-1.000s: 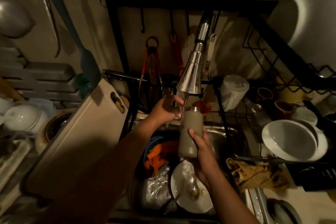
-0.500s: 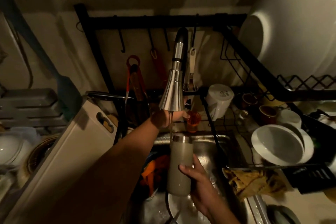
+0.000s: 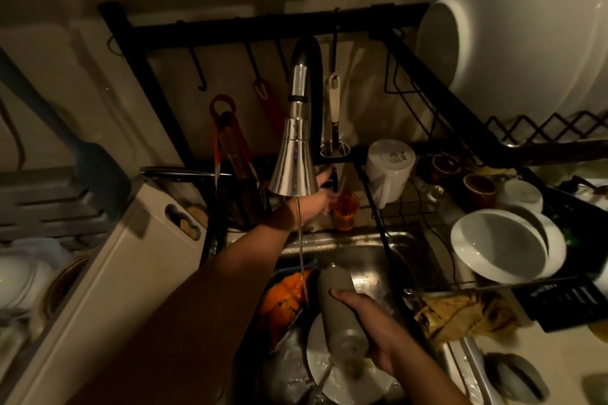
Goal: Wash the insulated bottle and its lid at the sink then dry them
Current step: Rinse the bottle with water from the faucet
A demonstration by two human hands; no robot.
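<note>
The grey insulated bottle (image 3: 342, 309) is tilted over the steel sink (image 3: 365, 250), its open mouth pointing away from me. My right hand (image 3: 378, 329) grips it around the middle. A thin stream of water falls from the chrome tap head (image 3: 292, 164) just left of the bottle. My left hand (image 3: 316, 200) reaches behind the tap head and grips the dark tap handle (image 3: 332, 179). The lid is not in sight.
The sink holds a white plate (image 3: 332, 375), foil and an orange object (image 3: 283, 299). A black drying rack (image 3: 493, 174) with white bowls (image 3: 503, 246) and cups stands right. A cutting board (image 3: 108, 279) leans left. A crumpled cloth (image 3: 460, 312) lies beside the sink.
The bottle has dropped from under the tap and tilted over. My left hand has moved back to the tap handle, and the water runs thinner.
</note>
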